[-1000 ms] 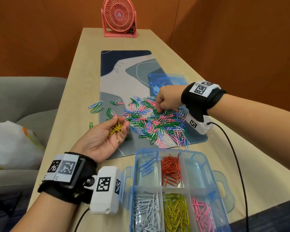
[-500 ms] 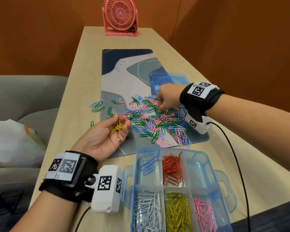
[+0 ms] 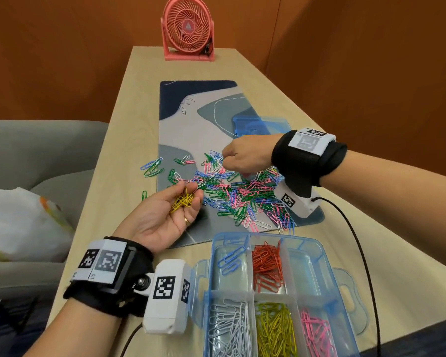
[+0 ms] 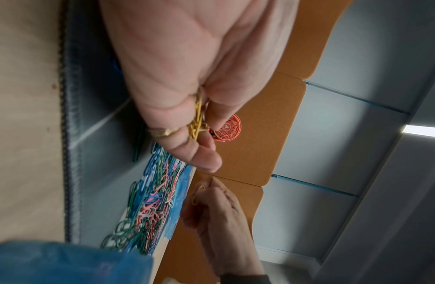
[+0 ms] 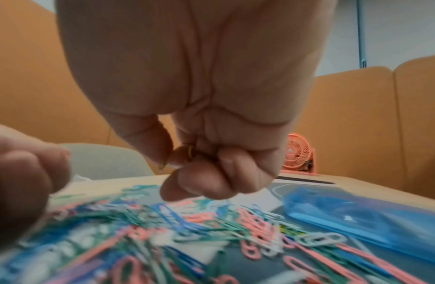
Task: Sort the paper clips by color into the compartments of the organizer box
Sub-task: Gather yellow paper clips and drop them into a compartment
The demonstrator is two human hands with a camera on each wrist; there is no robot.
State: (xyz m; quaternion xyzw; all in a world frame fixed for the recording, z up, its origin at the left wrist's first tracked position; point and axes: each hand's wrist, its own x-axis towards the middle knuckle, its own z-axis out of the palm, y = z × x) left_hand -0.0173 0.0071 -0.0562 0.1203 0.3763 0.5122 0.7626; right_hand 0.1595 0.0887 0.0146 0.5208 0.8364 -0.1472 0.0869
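The right hand [image 3: 245,157] hangs over the far side of the loose pile of paper clips [image 3: 237,193], its fingers [image 5: 199,180] curled in and pinching one yellow clip [image 5: 191,152] against the thumb. The left hand [image 3: 165,215] lies palm up beside the pile, fingers half curled round a small bunch of yellow clips [image 3: 182,200], loosely cupped rather than clamped.

The step in hand looks like gathering yellows. To do it well, the pinched clip should go into the cupped palm without shaking the bunch loose, and the whole handful should then be tipped low over the yellow compartment [image 3: 274,328] so that nothing bounces into the white or pink ones on either side. Clips snag on each other, so a lifted one may drag a neighbour of another colour along.

The organizer box [image 3: 325,256] sits nearest the person, with blue, red, white, yellow and pink already started and one compartment bare. The pile rests on a patterned desk mat [image 3: 191,119] on a pale wooden worktop [image 3: 281,99]; a blue lid [image 3: 263,124] lies beyond the pile and a pink fan [image 3: 187,29] stands at the far end. Orange wall panels close the room, and a grey sofa [image 3: 36,155] stands to the left.
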